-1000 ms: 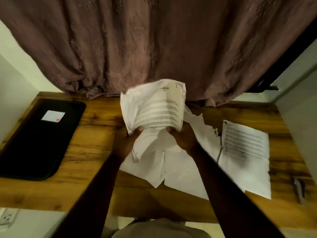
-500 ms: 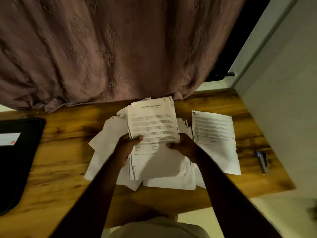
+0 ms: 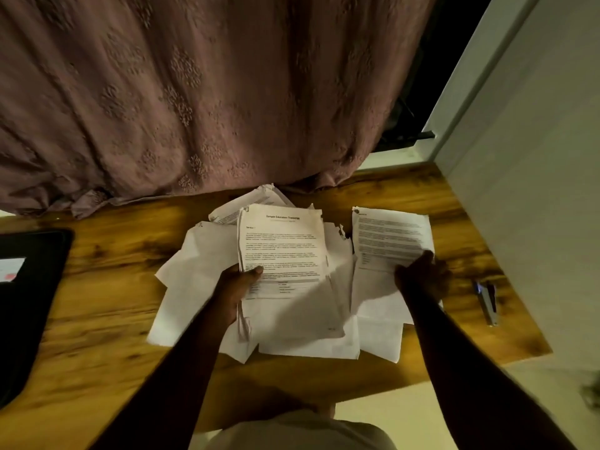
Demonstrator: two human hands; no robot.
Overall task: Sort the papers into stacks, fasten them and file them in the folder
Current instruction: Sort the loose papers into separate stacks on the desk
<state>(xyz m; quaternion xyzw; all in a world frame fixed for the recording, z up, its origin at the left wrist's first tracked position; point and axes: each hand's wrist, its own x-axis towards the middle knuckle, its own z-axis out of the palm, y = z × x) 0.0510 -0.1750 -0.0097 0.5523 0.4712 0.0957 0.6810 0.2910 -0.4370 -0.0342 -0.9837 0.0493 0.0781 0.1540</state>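
left hand (image 3: 238, 289) gripping paper bundle (image 3: 282, 241), right hand (image 3: 422, 276) over side stack (image 3: 391, 235)

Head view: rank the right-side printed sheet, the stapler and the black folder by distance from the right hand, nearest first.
1. Printed sheet: under the right hand, at its fingers.
2. Stapler: just to its right, on the table.
3. Black folder: far left of the table.
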